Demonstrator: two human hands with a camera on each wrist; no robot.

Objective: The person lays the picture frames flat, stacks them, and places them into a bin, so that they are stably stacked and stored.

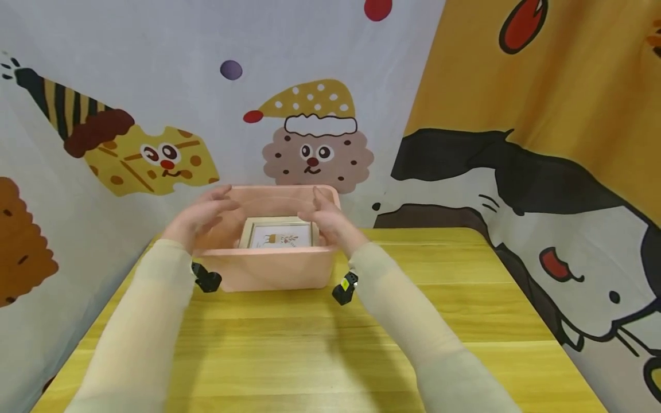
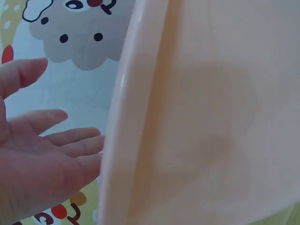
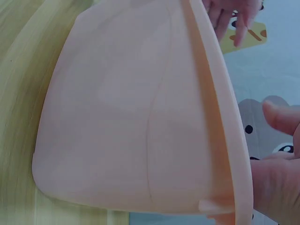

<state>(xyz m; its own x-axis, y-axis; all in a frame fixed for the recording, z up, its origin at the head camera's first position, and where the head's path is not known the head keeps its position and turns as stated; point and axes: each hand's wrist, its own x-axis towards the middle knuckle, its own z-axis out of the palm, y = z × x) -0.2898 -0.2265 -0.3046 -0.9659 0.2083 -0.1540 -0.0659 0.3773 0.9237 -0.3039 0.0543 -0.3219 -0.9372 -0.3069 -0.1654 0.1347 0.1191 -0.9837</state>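
A pink plastic bin (image 1: 273, 271) stands on the table, and inside it leans a picture frame (image 1: 250, 229) with a pale border and a small drawing. My left hand (image 1: 202, 215) is over the bin's left side, fingers spread and loosely bent. In the left wrist view that hand (image 2: 47, 154) shows nothing in its palm, beyond the bin's rim (image 2: 124, 112). Above the right side of the bin is my right hand (image 1: 334, 221), thumb raised, near the frame's right edge. The right wrist view shows this hand (image 3: 279, 173) partly behind the rim; whether it touches the frame is hidden.
The yellow wood-grain table (image 1: 310, 344) extends in front of the bin and to its right. Behind it hangs a cartoon-printed curtain (image 1: 196, 103), close to the bin's back. A small black camera (image 1: 206, 277) sits at the left wrist, another (image 1: 345, 288) at the right.
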